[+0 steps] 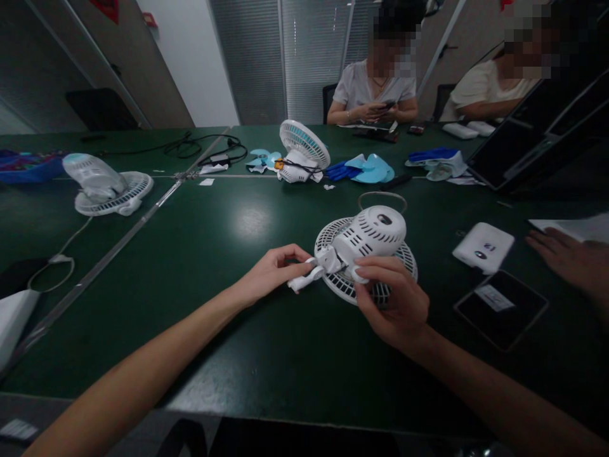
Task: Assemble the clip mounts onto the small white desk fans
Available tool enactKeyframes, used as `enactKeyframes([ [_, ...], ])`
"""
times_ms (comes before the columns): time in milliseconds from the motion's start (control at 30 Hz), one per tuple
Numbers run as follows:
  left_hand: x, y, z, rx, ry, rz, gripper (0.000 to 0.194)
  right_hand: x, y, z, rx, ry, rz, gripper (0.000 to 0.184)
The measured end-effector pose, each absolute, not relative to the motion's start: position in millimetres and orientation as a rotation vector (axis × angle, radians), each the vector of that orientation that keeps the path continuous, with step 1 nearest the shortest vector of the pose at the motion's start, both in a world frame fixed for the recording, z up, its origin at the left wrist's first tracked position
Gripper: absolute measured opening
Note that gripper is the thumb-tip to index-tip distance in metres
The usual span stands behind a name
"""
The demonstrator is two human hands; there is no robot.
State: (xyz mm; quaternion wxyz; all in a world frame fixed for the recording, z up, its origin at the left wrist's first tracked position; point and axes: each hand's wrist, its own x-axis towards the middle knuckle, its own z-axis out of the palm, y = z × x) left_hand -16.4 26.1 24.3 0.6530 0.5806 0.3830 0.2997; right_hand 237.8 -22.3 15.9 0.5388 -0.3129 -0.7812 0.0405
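A white electric fan [371,231] lies grille-down on the green table before me, its vented motor housing facing up. My left hand [280,263] pinches the white clip arm that sticks out from the fan's left side. With thumb and fingers, my right hand [392,295] grips a round white knob [360,274] near the base of the motor housing. Part of the grille is hidden behind my right hand. A thin cable loops behind the fan.
Another fan [304,149] stands at the back, between light-blue fan blades [373,169]. A third fan [111,187] lies left. To the right are a white power bank [484,246], a dark tablet-like object [502,310] and another person's hand [571,260]. Two people sit opposite.
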Motion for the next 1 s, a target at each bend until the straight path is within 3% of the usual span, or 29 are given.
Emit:
enactKeyframes([
  [400,7,18,14,1.238,1.038,1.088,0.031,228,-19,12,-0.799,-1.922,0.115,0.033],
  [633,9,34,8,1.343,1.035,1.031,0.037,225,-22,10,-0.881,-1.906,0.158,0.032],
  [1000,14,6,9,1.314,0.825,0.972,0.039,235,-19,13,-0.836,-2.008,-0.059,0.032],
])
